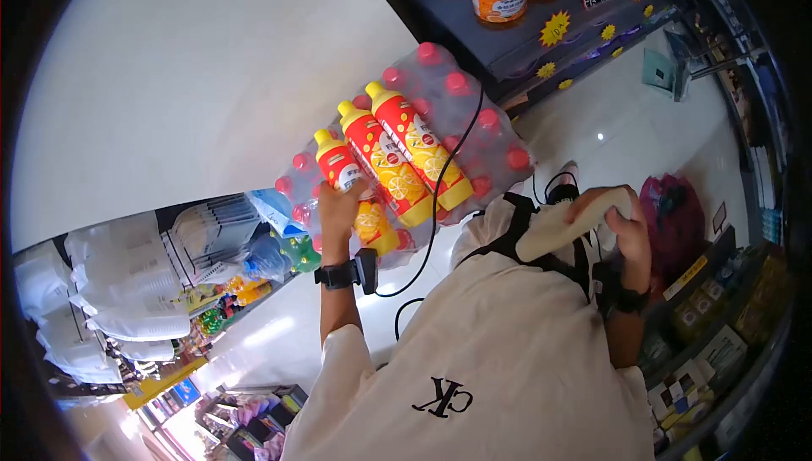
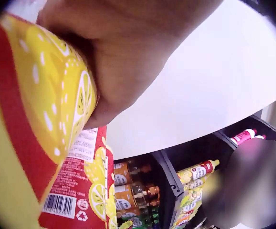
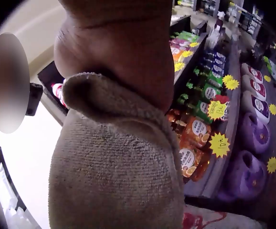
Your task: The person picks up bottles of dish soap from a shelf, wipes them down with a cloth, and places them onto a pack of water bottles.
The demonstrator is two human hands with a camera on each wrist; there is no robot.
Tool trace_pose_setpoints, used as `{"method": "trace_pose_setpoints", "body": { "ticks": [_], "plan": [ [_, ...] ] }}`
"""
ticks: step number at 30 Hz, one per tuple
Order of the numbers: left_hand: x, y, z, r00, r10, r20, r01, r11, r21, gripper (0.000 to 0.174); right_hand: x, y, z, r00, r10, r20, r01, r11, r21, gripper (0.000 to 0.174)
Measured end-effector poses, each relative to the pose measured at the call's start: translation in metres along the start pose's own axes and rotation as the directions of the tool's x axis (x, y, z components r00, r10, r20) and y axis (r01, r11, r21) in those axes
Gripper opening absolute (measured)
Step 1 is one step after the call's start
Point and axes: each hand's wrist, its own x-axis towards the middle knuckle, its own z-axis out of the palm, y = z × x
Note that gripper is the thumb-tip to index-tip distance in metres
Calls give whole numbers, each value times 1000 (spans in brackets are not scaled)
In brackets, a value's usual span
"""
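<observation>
My left hand grips a red and yellow bottle with a yellow cap and lemon slices on its label. It lies beside two like bottles, all on a shrink-wrapped pack of red-capped bottles. In the left wrist view the held bottle fills the left side, with the left hand around it. My right hand holds a folded cream cloth in front of my body. The cloth hangs below the right hand in the right wrist view.
A white tabletop spans the upper left. Dark shelves with orange-labelled bottles and yellow price stars stand beyond the pack. A black cable runs across the bottles. White bags and a purple-red bag flank the area.
</observation>
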Motion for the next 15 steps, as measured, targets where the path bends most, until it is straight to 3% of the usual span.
{"method": "trace_pose_setpoints", "body": {
  "ticks": [2, 3, 6, 13, 15],
  "plan": [
    [6, -4, 5, 999, 54, -1, -54, 997, 48, 51, 30, -36, 24, 985, -7, 173, -13, 993, 116, 41],
    [5, 4, 7, 997, 82, 17, -83, 989, 121, 56, 37, -34, 27, 981, 23, 191, -41, 995, 91, 44],
    [-3, 30, 8, 998, -24, -61, 45, 931, 363, 61, 52, -36, 45, 973, 42, 227, -68, 992, 106, 46],
    [-10, 38, -3, 996, -38, 80, 6, 928, 374, 63, 81, -16, 54, 973, 37, 229, -15, 995, -100, 30],
    [-21, 54, -8, 999, 27, 23, -35, 779, 626, 59, 96, -17, 58, 972, -19, 234, 64, 981, -183, 31]
  ]
}}
